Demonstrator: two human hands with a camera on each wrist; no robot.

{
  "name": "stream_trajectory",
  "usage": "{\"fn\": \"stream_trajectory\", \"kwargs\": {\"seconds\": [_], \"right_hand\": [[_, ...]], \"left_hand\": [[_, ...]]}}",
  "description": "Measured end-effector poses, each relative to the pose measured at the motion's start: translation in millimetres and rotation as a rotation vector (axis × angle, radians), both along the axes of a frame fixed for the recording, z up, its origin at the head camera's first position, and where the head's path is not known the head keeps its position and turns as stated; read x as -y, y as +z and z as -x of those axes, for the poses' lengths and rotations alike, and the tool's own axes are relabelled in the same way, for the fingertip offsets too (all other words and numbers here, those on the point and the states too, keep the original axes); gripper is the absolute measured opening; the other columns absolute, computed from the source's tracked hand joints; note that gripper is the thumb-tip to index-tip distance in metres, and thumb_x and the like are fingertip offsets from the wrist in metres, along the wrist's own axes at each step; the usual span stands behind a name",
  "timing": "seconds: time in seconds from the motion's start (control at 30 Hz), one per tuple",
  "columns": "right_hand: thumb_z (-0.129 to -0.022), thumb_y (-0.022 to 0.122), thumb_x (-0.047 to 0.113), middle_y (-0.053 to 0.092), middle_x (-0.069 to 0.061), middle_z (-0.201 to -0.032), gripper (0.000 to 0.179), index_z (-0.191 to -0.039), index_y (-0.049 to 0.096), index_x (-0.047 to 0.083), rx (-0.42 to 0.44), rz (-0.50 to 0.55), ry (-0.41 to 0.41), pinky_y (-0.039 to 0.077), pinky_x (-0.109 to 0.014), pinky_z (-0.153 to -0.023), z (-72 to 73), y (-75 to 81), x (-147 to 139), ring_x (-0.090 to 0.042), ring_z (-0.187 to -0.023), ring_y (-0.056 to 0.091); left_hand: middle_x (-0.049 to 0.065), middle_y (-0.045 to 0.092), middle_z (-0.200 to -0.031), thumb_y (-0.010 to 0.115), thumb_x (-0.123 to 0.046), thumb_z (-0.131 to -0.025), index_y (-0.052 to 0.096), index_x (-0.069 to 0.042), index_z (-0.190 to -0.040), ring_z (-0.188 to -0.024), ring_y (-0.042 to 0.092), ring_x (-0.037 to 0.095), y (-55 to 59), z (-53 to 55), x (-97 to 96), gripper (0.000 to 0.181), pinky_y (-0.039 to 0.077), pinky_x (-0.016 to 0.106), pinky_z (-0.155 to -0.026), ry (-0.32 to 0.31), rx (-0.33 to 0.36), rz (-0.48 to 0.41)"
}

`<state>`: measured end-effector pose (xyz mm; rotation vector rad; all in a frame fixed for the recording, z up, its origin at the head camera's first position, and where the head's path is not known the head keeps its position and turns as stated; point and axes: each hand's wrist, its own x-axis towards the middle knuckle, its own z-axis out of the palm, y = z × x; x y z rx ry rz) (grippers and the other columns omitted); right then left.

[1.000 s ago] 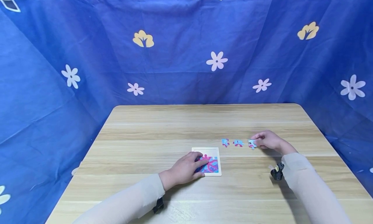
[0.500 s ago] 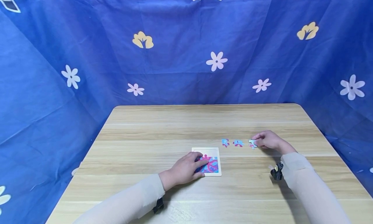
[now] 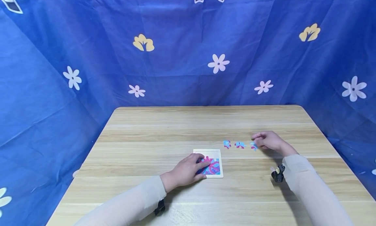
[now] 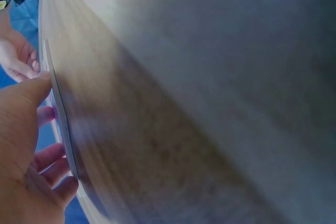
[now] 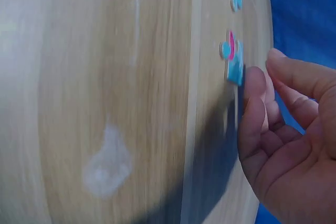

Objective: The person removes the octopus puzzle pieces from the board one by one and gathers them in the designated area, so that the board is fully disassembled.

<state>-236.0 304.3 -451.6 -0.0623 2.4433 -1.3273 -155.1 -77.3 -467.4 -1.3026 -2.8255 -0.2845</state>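
Note:
My left hand [image 3: 185,169] holds a small white puzzle tray [image 3: 221,165] flat on the table, thumb at its near edge and fingers over its left side. Inside the tray, joined jigsaw pieces [image 3: 216,169] show a pink creature on blue and purple; pale tray floor shows along the far part. To the right, three loose blue and pink pieces lie in a row: a left piece [image 3: 227,144], a middle piece [image 3: 240,144] and a right piece [image 3: 253,146]. My right hand [image 3: 271,141] hovers with loosely bent fingers right beside the right piece [image 5: 235,69], gripping nothing.
The wooden table [image 3: 164,124] extends all round the tray. Blue flowered cloth [image 3: 182,66] hangs behind it and at both sides. A black wrist camera [image 3: 277,173] sits on the right sleeve, another [image 3: 159,207] on the left.
My right thumb and finger have loosened from the right jigsaw piece, which now lies on the table beside them. The left hand and the tray have stayed put.

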Motion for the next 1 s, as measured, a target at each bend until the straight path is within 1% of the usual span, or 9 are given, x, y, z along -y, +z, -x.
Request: {"fn": "stream_trajectory", "kwargs": {"seconds": [0.2,0.37,0.53,0.7,0.8,1.0], "right_hand": [[-0.092,0.062,0.013,0.062,-0.013,-0.108,0.04,-0.125,0.054,-0.007,0.025,0.099,0.016,0.053,-0.038,-0.083,-2.2,0.3,14.2,-0.019,-0.095,0.061],[-0.091,0.063,0.009,0.062,-0.013,-0.107,0.04,-0.125,0.054,-0.008,0.016,0.137,0.024,0.053,-0.039,-0.084,-3.6,-3.2,30.7,-0.02,-0.094,0.062],[-0.089,0.064,0.006,0.063,-0.012,-0.102,0.037,-0.121,0.055,-0.01,-0.006,0.177,0.06,0.054,-0.039,-0.081,-6.2,-5.3,51.7,-0.018,-0.089,0.062],[-0.09,0.063,0.005,0.063,-0.011,-0.099,0.034,-0.12,0.057,-0.009,0.002,0.215,0.113,0.055,-0.039,-0.078,-8.5,-7.4,73.2,-0.016,-0.087,0.062],[-0.09,0.063,0.005,0.063,-0.011,-0.099,0.032,-0.119,0.058,-0.007,0.016,0.231,0.141,0.055,-0.038,-0.078,-10.0,-7.7,85.3,-0.018,-0.088,0.062],[-0.09,0.064,0.007,0.063,-0.01,-0.099,0.032,-0.119,0.059,-0.006,0.028,0.236,0.191,0.055,-0.037,-0.078,-13.9,-6.7,108.9,-0.021,-0.089,0.064]], "left_hand": [[0.012,0.049,-0.131,0.061,-0.046,-0.09,0.055,-0.019,-0.136,-0.121,0.047,0.026,-1.7,0.0,-0.8,0.053,0.039,0.037,-0.102,0.002,0.007,-0.009],[0.013,0.049,-0.133,0.062,-0.044,-0.09,0.054,-0.018,-0.137,-0.123,0.046,0.027,-3.3,0.4,0.1,0.054,0.04,0.039,-0.102,0.008,0.033,-0.023],[0.013,0.048,-0.134,0.062,-0.042,-0.091,0.055,-0.018,-0.137,-0.124,0.045,0.027,-1.8,0.8,5.7,0.052,0.04,0.04,-0.102,0.014,0.053,-0.035],[0.013,0.049,-0.132,0.063,-0.041,-0.09,0.057,-0.017,-0.134,-0.123,0.046,0.028,-2.9,1.1,13.0,0.05,0.04,0.041,-0.102,0.003,0.024,-0.051],[0.014,0.05,-0.131,0.064,-0.04,-0.09,0.058,-0.017,-0.133,-0.122,0.047,0.029,-3.2,-0.2,16.5,0.05,0.04,0.042,-0.102,-0.009,0.003,-0.056],[0.015,0.05,-0.131,0.065,-0.038,-0.09,0.06,-0.015,-0.13,-0.123,0.046,0.029,-3.0,-4.2,25.6,0.047,0.04,0.042,-0.102,-0.017,-0.001,-0.057]]}}
